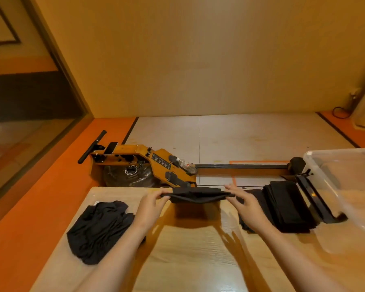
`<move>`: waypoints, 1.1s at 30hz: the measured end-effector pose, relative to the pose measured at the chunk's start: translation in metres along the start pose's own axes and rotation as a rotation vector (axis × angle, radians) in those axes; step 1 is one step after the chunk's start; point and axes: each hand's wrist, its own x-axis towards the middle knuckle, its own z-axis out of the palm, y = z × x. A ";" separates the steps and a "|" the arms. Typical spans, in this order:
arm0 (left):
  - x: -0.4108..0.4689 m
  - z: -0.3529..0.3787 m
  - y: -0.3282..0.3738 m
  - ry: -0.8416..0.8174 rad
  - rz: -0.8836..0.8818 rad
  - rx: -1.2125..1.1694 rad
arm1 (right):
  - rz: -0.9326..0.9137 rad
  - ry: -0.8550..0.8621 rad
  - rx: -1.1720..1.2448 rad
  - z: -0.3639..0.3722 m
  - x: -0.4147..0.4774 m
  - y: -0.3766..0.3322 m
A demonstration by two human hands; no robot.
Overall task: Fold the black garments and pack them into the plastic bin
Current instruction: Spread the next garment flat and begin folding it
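A folded black garment (197,196) hangs flat above the wooden table (188,260), lifted clear of the top. My left hand (151,204) pinches its left end and my right hand (243,202) pinches its right end. A crumpled heap of black garments (99,228) lies on the table to the left. A stack of folded black garments (284,206) sits to the right. The clear plastic bin (346,186) stands at the table's right edge, beside that stack.
A yellow rowing machine (148,163) with a long rail (240,166) lies on the floor beyond the table's far edge. A dark metal frame (316,197) runs between the folded stack and the bin. An orange floor strip borders the left side.
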 end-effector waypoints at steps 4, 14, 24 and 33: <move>-0.079 0.045 -0.037 -0.118 -0.116 0.022 | 0.109 -0.042 -0.040 0.028 -0.062 0.051; -0.194 0.095 -0.061 -0.140 -0.161 0.114 | 0.031 -0.101 -0.390 0.043 -0.166 0.101; -0.237 0.098 -0.065 -0.183 -0.225 0.056 | 0.125 -0.032 -0.368 0.038 -0.208 0.116; -0.209 0.081 -0.058 -0.115 -0.311 -0.141 | 0.198 -0.085 -0.247 0.035 -0.192 0.103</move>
